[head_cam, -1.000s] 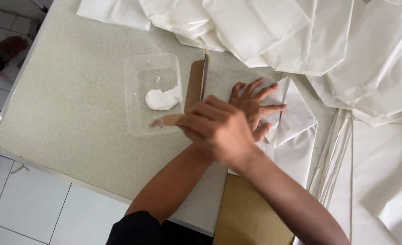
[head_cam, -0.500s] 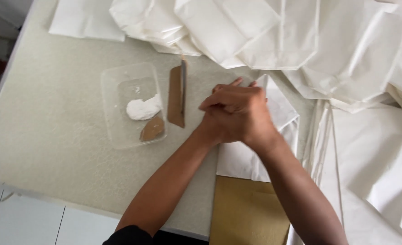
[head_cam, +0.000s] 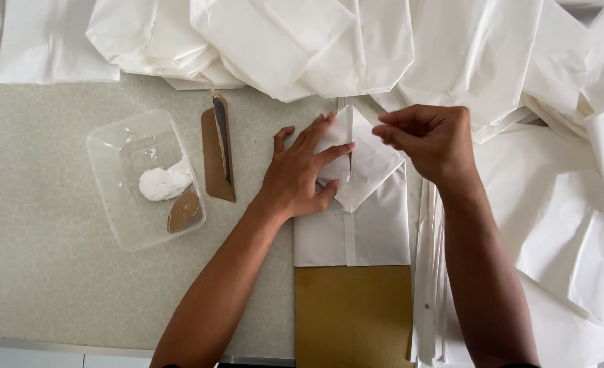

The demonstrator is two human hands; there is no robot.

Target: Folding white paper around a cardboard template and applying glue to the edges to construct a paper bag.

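Two hands work: the left hand (head_cam: 300, 174) lies flat, fingers spread, pressing the folded white paper bag (head_cam: 356, 197); the right hand (head_cam: 430, 140) hovers, fingertips pinched on nothing visible. The clear plastic tub (head_cam: 121, 204) holds white paste (head_cam: 162, 182).

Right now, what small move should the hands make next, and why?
Probably lower the right hand to press the raised flap flat. The left hand already pins the other fold on the white bag, while the right hand's pinched fingertips hover above the flap.
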